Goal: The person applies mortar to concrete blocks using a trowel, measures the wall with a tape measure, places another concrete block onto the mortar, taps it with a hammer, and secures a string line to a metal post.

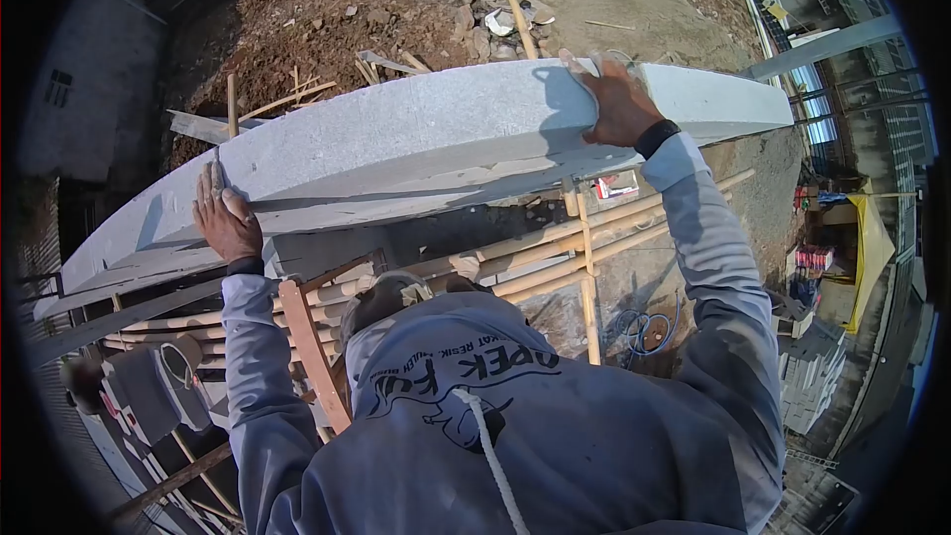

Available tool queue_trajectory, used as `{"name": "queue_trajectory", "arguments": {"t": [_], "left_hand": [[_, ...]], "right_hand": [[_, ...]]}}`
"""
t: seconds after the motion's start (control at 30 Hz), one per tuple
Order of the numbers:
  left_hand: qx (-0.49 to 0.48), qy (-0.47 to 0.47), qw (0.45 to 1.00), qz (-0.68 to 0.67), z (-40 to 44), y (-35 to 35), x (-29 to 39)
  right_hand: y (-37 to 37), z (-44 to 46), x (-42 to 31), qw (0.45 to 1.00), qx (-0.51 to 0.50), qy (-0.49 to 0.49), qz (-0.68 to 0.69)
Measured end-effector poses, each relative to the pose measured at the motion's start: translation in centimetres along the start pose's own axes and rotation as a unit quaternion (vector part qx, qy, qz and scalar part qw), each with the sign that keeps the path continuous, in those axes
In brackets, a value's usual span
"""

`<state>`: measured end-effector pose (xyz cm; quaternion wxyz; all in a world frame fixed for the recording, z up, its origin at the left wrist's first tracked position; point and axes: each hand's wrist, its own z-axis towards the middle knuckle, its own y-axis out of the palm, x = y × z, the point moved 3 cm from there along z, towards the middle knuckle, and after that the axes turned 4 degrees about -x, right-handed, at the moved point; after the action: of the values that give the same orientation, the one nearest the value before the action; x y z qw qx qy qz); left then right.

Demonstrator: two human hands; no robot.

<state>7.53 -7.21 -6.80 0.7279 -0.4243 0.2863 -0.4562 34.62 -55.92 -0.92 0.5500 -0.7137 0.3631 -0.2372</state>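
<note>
A long row of pale grey lightweight concrete blocks [396, 129] curves across the head view as the top of a wall. My left hand [226, 216] rests on its left part beside a narrow joint, with fingers stretched out. Further right, my right hand [619, 104] lies across the upper face, fingers spread toward the far edge and thumb at the near edge. Both hands touch the blocks, and no tool shows in either. A dark band circles each wrist below a grey sleeve.
Bamboo poles [535, 263] run along the near side below the wall, with an upright wooden board [315, 357] at left. Beyond lie loose soil and rubble [376, 15]. A coiled hose [649, 332], a yellow sheet [870, 258] and stacked blocks [812, 376] are lower right.
</note>
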Motion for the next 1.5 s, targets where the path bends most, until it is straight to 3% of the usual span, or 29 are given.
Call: {"name": "queue_trajectory", "arguments": {"t": [0.27, 0.3, 0.4, 0.43, 0.53, 0.63, 0.73, 0.83, 1.0, 1.2, 1.4, 1.5], "left_hand": [[-0.023, -0.015, 1.000, 0.002, -0.2, -0.1, -0.1], [-0.027, -0.017, 0.999, -0.006, -0.2, -0.4, 0.1], [-0.036, -0.021, 0.999, -0.020, 0.0, -1.0, 0.4], [-0.018, -0.018, 0.999, -0.038, 0.2, -1.7, 0.7], [-0.027, -0.014, 0.995, -0.096, 1.1, -3.0, 0.5], [-0.029, -0.032, 0.998, -0.051, 1.8, -3.7, 1.2], [-0.023, -0.035, 0.998, -0.048, 1.8, -2.9, 1.3], [-0.015, -0.009, 0.998, -0.065, 2.0, -3.0, 1.6], [-0.023, 0.029, 0.996, -0.079, 2.5, -3.6, 2.0], [-0.056, 0.007, 0.997, -0.054, 2.1, -3.4, 1.5], [-0.064, 0.009, 0.996, -0.065, 1.9, -3.1, 1.0], [-0.065, -0.001, 0.995, -0.070, 2.0, -3.4, 1.3]], "right_hand": [[2.1, 0.0, 0.8, 0.994, -0.027, 0.046, 0.097], [1.1, -0.4, 0.4, 0.996, 0.014, 0.020, 0.080], [-1.4, -1.5, -0.1, 0.953, 0.103, -0.011, 0.284], [-0.7, -1.5, 0.5, 0.937, 0.240, -0.013, 0.253], [1.0, -2.7, 0.3, 0.893, 0.355, 0.135, 0.240], [4.3, -2.8, -0.9, 0.826, 0.345, 0.235, 0.377], [5.1, -3.0, -2.6, 0.826, 0.448, 0.267, 0.212], [6.0, -3.0, -2.5, 0.815, 0.457, 0.239, 0.263], [5.7, -2.8, -2.5, 0.827, 0.455, 0.233, 0.234], [6.3, -3.4, -2.5, 0.796, 0.459, 0.279, 0.279], [5.3, -3.1, -2.7, 0.829, 0.445, 0.267, 0.207], [5.7, -2.6, -3.2, 0.812, 0.462, 0.270, 0.232]]}}
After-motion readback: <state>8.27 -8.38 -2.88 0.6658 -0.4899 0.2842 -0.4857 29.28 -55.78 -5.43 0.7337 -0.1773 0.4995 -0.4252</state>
